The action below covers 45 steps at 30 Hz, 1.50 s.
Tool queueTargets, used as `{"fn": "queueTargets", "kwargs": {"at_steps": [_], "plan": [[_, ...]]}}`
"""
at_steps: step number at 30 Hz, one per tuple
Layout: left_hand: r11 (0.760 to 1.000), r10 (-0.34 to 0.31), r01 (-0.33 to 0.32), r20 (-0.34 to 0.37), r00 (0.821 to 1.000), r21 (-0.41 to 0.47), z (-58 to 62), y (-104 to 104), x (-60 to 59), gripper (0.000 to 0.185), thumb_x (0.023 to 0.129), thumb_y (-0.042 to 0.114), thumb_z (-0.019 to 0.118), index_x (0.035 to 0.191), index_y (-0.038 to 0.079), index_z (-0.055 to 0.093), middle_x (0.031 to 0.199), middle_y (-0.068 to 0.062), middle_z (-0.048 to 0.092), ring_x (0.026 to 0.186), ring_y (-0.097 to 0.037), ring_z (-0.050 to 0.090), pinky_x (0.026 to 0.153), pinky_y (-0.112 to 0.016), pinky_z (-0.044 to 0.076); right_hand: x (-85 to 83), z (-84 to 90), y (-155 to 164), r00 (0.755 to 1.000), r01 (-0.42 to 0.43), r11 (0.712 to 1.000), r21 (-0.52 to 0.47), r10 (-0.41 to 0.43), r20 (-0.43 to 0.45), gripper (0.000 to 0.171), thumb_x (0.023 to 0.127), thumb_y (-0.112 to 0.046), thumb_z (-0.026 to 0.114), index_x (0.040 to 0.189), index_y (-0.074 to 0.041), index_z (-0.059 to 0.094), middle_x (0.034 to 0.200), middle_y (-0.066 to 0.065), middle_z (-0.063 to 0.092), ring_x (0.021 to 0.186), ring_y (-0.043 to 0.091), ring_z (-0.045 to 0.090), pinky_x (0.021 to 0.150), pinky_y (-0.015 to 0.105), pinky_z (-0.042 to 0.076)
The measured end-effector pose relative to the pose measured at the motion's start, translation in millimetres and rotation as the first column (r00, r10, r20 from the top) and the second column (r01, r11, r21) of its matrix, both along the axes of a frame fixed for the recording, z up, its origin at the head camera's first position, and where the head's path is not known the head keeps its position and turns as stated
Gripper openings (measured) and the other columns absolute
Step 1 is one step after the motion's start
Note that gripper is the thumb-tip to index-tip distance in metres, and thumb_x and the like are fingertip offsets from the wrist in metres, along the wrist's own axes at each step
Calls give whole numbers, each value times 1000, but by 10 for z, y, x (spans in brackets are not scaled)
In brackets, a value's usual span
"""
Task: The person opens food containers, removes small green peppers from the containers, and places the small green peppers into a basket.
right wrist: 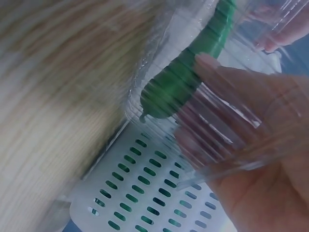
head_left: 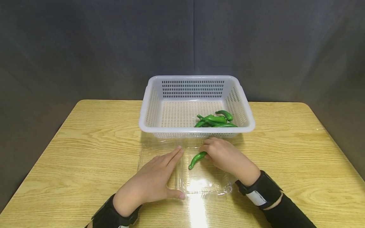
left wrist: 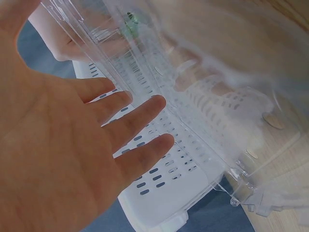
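Observation:
In the head view a green chili pepper (head_left: 196, 159) lies in the right half of a clear plastic hinged container (head_left: 211, 186). My right hand (head_left: 225, 156) holds its far end; the right wrist view shows the thumb against the pepper (right wrist: 181, 79) through the clear wall. My left hand (head_left: 154, 179) lies over the container's left half near the middle fold, fingers extended and thumb apart. In the left wrist view the left hand (left wrist: 63, 135) is flat with straight fingers and grips nothing; whether the fingertips press the plastic, I cannot tell.
A white perforated basket (head_left: 196, 129) stands behind the container, with several green chili peppers (head_left: 215, 120) heaped in its front right corner. Everything sits on a wood-grain table (head_left: 85, 158). A dark grey partition (head_left: 114, 57) rises beyond the table's back edge.

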<state>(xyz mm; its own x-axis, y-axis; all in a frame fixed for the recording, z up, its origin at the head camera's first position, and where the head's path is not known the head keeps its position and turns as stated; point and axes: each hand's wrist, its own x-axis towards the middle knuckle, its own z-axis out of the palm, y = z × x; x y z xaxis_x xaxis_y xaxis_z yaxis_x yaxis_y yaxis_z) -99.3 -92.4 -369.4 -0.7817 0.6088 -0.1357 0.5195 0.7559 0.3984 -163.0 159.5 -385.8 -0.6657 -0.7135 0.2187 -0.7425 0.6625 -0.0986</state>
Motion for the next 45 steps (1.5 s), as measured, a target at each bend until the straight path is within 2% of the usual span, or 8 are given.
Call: {"fn": "queueTargets", "kwargs": {"at_steps": [11,22,31,45], "plan": [[1000,-6,6,-15,1000,6,-5,-2,2,118,75,66,73,160,10,14,166,-7,11,147,-25,23,119,-47,22,19,69,-7,999,-16,1000,-20,15,-51,11,79,-3,80,89,-7,75,81,1,62,76,19,62,73,34,55],[1000,-7,7,-17,1000,5,-15,-5,-9,119,75,66,73,160,9,13,166,-7,11,147,-24,23,118,-47,22,55,155,-4,997,-10,1000,-26,8,-70,13,79,0,80,89,-5,74,82,2,64,77,19,63,73,34,55],[1000,-9,10,-18,1000,9,-3,-3,0,118,75,64,74,160,9,13,166,-7,11,147,-24,23,118,-47,22,79,201,10,999,9,999,-31,-11,-49,14,79,3,78,87,-6,72,83,3,67,78,20,64,73,34,55],[1000,-5,5,-6,1000,2,4,4,7,118,75,65,73,160,10,12,166,-6,10,147,-24,23,119,-46,22,128,299,22,994,0,998,-56,-6,-105,15,78,-2,81,89,-6,72,86,2,69,80,21,66,75,34,56]]}}
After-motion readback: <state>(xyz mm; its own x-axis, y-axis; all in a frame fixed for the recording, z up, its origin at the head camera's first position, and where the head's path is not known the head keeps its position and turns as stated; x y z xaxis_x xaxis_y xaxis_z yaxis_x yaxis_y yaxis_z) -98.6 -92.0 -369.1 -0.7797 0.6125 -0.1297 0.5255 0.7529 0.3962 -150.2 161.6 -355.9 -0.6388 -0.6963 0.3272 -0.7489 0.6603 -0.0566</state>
